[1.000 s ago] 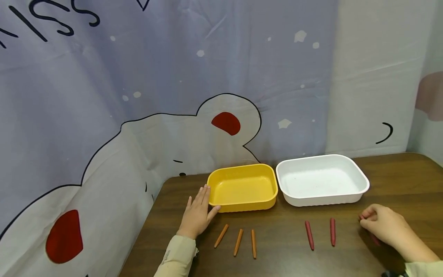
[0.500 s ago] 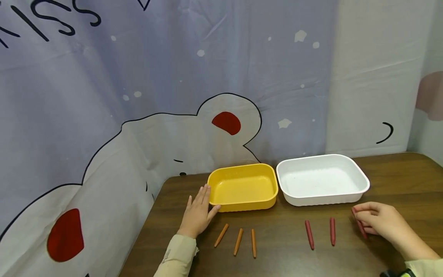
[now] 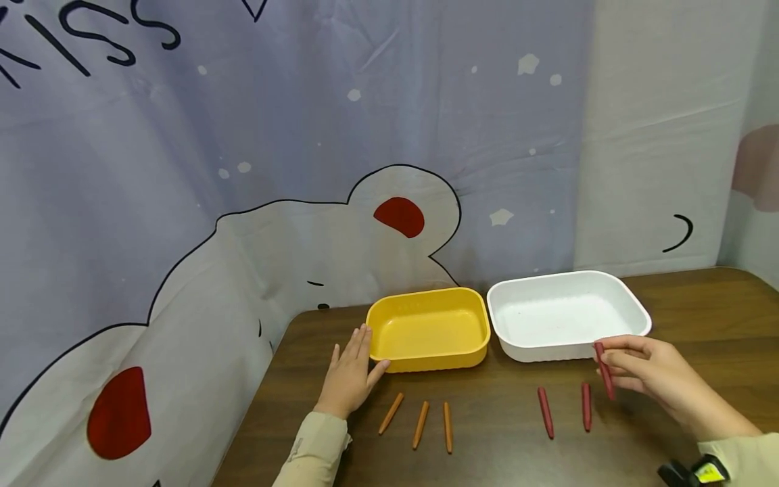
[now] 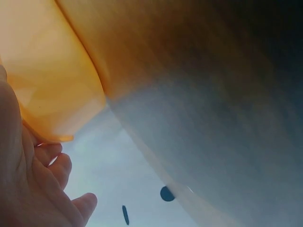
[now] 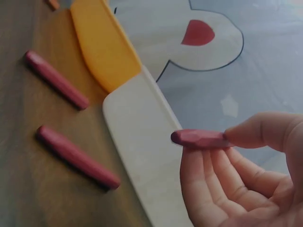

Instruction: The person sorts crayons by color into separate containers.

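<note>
Between thumb and fingers, my right hand [image 3: 654, 375] pinches a dark red crayon [image 5: 201, 139], held just in front of the right corner of the white tray [image 3: 535, 353]. Two more red crayons [image 3: 546, 412] lie on the table to the left of that hand; the right wrist view shows both. With fairly straight fingers, my left hand [image 3: 348, 379] rests against the left side of the yellow tray [image 3: 429, 363]. Right of that hand, three orange crayons [image 3: 420, 425] lie spaced apart on the table. Neither tray has anything in it.
The trays stand side by side at the back of the brown wooden table [image 3: 493, 433]. Right behind the table hangs a printed curtain [image 3: 517, 169] with a cartoon bear. A dark band with a yellow-green patch [image 3: 709, 470] sits at the right wrist.
My right hand has lifted a red crayon off the table at the right and carried it left and forward to the white tray's front. The left hand has stayed on the yellow tray.
</note>
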Motion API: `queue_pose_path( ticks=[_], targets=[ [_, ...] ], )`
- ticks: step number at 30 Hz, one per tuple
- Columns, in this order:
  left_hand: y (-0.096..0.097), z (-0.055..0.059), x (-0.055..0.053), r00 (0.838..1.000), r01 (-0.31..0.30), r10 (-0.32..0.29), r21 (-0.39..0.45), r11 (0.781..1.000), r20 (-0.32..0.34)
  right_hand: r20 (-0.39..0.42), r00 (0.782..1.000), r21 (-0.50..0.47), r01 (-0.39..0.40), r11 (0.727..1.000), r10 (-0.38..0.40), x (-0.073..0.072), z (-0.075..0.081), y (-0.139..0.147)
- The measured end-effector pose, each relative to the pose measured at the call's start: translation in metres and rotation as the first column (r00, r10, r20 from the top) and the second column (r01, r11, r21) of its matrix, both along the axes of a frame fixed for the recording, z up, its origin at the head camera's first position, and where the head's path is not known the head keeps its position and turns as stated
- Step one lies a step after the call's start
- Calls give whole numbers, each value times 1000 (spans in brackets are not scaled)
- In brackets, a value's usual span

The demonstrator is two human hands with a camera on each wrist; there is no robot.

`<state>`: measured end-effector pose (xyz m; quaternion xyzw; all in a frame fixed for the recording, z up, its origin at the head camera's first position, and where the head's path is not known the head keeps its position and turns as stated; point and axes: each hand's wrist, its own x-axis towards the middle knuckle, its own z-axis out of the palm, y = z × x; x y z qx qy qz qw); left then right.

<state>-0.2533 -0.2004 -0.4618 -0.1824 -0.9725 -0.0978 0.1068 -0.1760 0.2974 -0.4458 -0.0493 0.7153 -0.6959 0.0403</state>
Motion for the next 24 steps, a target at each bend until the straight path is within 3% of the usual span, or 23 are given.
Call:
queue_pose_path(
  ticks=[6, 11, 17, 24],
  targets=[
    [0, 0, 1, 1000, 0, 0, 3, 1000, -3, -102, 994, -82, -49, 995, 40, -10, 17, -6],
    [0, 0, 0, 1000, -3, 3, 1, 1000, 1, -141, 986, -164, -110, 980, 87, -22, 26, -10],
    [-1, -1, 0, 1000, -13, 13, -9, 1000, 5, -126, 986, -208, -130, 969, 105, -41, 34, -13],
    [1, 0, 0, 1000, -17, 17, -15, 1000, 10, -82, 992, -133, -104, 986, 94, -61, 40, -21]
  ],
)
